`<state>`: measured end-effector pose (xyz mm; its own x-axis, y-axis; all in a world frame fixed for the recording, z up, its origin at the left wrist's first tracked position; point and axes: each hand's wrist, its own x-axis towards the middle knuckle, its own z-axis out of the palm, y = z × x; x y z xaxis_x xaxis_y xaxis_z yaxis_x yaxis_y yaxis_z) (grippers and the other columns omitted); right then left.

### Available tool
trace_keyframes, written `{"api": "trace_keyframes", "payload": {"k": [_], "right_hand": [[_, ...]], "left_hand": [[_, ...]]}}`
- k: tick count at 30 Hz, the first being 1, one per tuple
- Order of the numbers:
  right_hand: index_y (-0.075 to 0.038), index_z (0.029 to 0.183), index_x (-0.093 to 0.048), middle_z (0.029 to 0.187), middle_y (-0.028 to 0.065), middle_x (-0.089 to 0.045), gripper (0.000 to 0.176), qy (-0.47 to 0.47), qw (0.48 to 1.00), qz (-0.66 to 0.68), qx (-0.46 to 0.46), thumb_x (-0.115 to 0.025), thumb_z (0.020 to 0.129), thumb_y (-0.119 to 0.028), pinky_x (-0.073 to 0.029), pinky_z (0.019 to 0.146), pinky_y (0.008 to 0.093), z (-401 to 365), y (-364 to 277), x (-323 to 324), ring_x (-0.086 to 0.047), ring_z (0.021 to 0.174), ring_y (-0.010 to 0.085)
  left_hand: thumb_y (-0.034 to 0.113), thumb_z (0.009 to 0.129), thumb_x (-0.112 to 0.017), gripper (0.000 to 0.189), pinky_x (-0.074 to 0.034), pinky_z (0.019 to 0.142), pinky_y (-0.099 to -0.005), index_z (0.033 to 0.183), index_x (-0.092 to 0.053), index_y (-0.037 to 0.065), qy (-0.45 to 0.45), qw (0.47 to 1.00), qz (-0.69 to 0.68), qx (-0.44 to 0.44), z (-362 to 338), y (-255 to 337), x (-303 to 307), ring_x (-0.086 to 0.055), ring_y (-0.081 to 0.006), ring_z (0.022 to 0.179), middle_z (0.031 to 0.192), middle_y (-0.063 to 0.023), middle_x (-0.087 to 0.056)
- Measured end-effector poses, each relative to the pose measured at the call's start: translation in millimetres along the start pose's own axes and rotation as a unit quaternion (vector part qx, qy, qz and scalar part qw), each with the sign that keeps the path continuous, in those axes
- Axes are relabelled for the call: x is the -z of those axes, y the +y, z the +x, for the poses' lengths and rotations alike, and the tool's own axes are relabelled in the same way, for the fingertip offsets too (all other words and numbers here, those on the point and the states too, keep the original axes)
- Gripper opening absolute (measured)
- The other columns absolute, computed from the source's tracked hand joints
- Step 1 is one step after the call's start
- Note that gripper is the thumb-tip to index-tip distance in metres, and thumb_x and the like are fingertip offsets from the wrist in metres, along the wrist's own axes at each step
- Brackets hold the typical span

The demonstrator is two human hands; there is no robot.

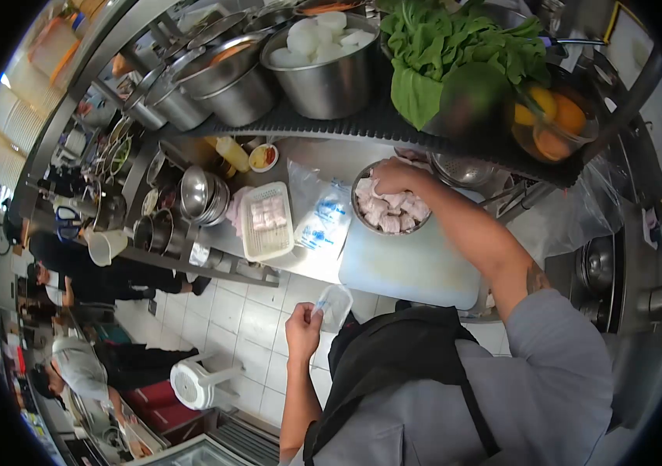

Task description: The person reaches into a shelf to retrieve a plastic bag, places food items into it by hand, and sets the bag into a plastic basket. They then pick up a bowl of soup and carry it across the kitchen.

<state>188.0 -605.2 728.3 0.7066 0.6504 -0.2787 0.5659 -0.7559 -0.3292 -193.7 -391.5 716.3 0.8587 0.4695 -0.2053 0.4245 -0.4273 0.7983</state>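
Observation:
My left hand (302, 330) is closed on the edge of a small clear plastic bag (336, 309), held out over the floor beside the counter. My right hand (395, 177) reaches into a round metal bowl (419, 230) of pale raw meat pieces (393, 208). Its fingers curl down onto the meat, and the tips are partly hidden. The bowl stands at the back of a whitish cutting board (409, 268). To its left lies a plastic bag with blue print (325, 221). Further left, a white basket (256, 247) holds more meat pieces (269, 212).
Above the counter runs a shelf with metal pots (323, 89), leafy greens (455, 46) and a container of orange produce (560, 124). Stacked metal bowls (205, 194) stand left of the basket. A white stool (191, 384) and a person (86, 365) are at the lower left.

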Motion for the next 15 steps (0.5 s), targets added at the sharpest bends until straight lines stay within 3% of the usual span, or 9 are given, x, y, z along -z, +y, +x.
{"api": "trace_keyframes", "payload": {"k": [3,9,12,13,14,15], "right_hand": [[-0.004,0.110,-0.068,0.117,0.0201,-0.064,0.049,0.029,0.994,-0.004,0.104,-0.075,0.064,-0.020,-0.049,0.095,0.0396,-9,7,0,-0.058,0.115,0.0352],[-0.005,0.113,-0.060,0.114,0.0176,-0.065,0.048,0.060,0.984,0.116,0.121,-0.076,0.069,-0.013,-0.049,0.094,0.0404,-27,17,-7,-0.060,0.112,0.0338],[-0.005,0.113,-0.061,0.111,0.0173,-0.066,0.046,0.163,0.959,0.189,0.136,-0.076,0.071,-0.014,-0.050,0.091,0.0396,-34,30,-11,-0.063,0.106,0.0336],[-0.004,0.115,-0.060,0.106,0.0150,-0.068,0.047,0.158,0.967,0.194,0.049,-0.077,0.072,-0.015,-0.052,0.086,0.0375,-58,17,6,-0.066,0.099,0.0284],[-0.003,0.115,-0.060,0.105,0.0133,-0.068,0.047,0.161,0.953,0.251,0.046,-0.077,0.074,-0.015,-0.052,0.083,0.0363,-68,20,-3,-0.066,0.098,0.0256],[-0.002,0.116,-0.060,0.105,0.0116,-0.068,0.046,0.165,0.936,0.307,0.043,-0.077,0.075,-0.015,-0.053,0.081,0.0351,-80,28,-11,-0.066,0.096,0.0228]], "left_hand": [[0.011,0.086,-0.069,0.014,-0.041,0.054,-0.0268,0.093,-0.064,0.000,0.028,0.999,-0.026,0.005,-12,-4,-10,-0.048,-0.0090,0.058,0.065,-0.0016,-0.057],[0.012,0.086,-0.070,0.015,-0.042,0.055,-0.0271,0.093,-0.064,0.000,0.022,0.999,-0.033,-0.026,-11,31,-21,-0.049,-0.0089,0.059,0.065,-0.0025,-0.058],[0.014,0.087,-0.069,0.017,-0.044,0.057,-0.0294,0.093,-0.063,0.000,0.008,0.998,0.024,-0.054,2,52,-34,-0.053,-0.0135,0.059,0.066,-0.0072,-0.060],[0.016,0.087,-0.068,0.018,-0.046,0.059,-0.0328,0.093,-0.063,0.000,0.014,0.997,0.035,-0.061,8,60,-44,-0.057,-0.0193,0.061,0.068,-0.0107,-0.061],[0.017,0.087,-0.068,0.019,-0.048,0.062,-0.0362,0.094,-0.063,0.000,0.018,0.996,0.046,-0.069,13,66,-57,-0.061,-0.0252,0.063,0.070,-0.0143,-0.063],[0.019,0.086,-0.067,0.021,-0.050,0.068,-0.0440,0.094,-0.063,0.000,0.035,0.993,0.057,-0.096,21,62,-76,-0.065,-0.0368,0.073,0.078,-0.0198,-0.065]]}}
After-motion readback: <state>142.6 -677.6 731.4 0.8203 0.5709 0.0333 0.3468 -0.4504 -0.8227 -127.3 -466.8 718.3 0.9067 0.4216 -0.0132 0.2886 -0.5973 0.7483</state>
